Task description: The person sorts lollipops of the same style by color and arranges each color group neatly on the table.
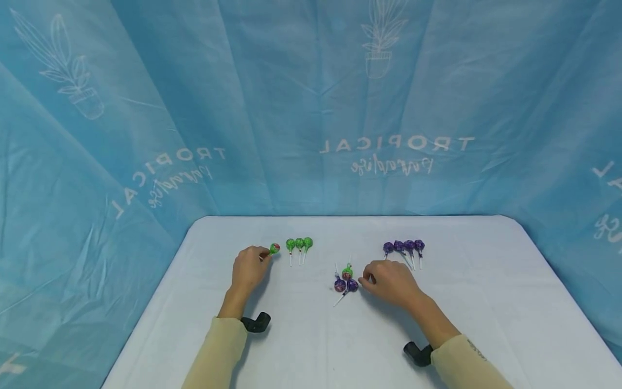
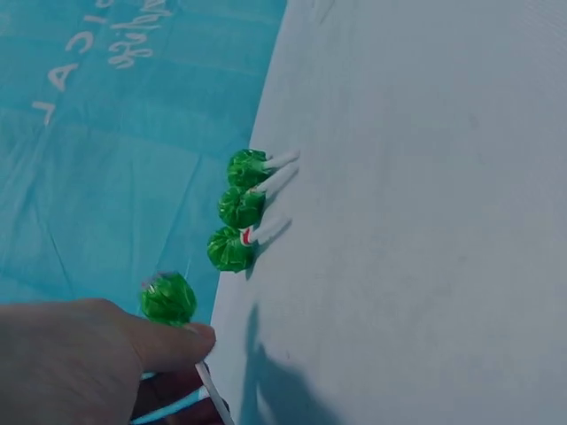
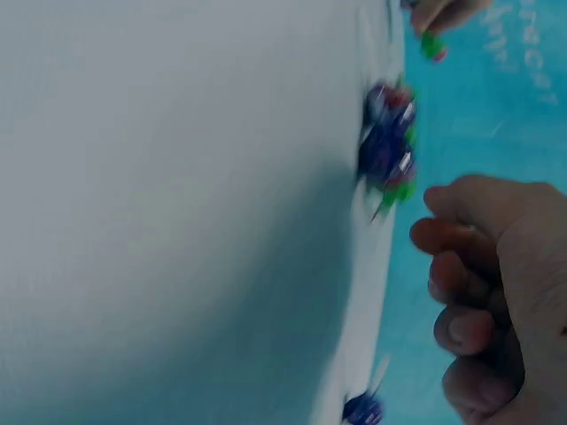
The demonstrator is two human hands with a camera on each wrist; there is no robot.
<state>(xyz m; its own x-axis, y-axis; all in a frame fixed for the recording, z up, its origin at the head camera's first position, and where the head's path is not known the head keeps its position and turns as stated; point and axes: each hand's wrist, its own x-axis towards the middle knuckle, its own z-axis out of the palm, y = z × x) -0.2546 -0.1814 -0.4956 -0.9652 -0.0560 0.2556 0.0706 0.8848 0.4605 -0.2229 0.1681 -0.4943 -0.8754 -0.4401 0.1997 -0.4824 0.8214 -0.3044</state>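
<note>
My left hand (image 1: 249, 266) pinches a green-wrapped lollipop (image 1: 275, 248) by its white stick. In the left wrist view that lollipop (image 2: 168, 298) is raised, its stick slanting down past the thumb. Just right of it, three green lollipops (image 1: 299, 243) lie in a row, sticks toward me. My right hand (image 1: 390, 281) hovers with loosely curled fingers, holding nothing. Its fingertips are close beside a small mixed pile: a green lollipop (image 1: 347, 273) and purple lollipops (image 1: 339, 284), sticks pointing different ways. The right wrist view shows a gap between these fingers (image 3: 452, 283) and the blurred pile (image 3: 388, 142).
Several purple lollipops (image 1: 409, 246) lie in a row behind the right hand, sticks toward me. Everything rests on a white-covered table (image 1: 291, 346). Blue printed curtains (image 1: 272, 108) hang behind the table and along its sides. Each wrist wears a black camera mount (image 1: 256, 322).
</note>
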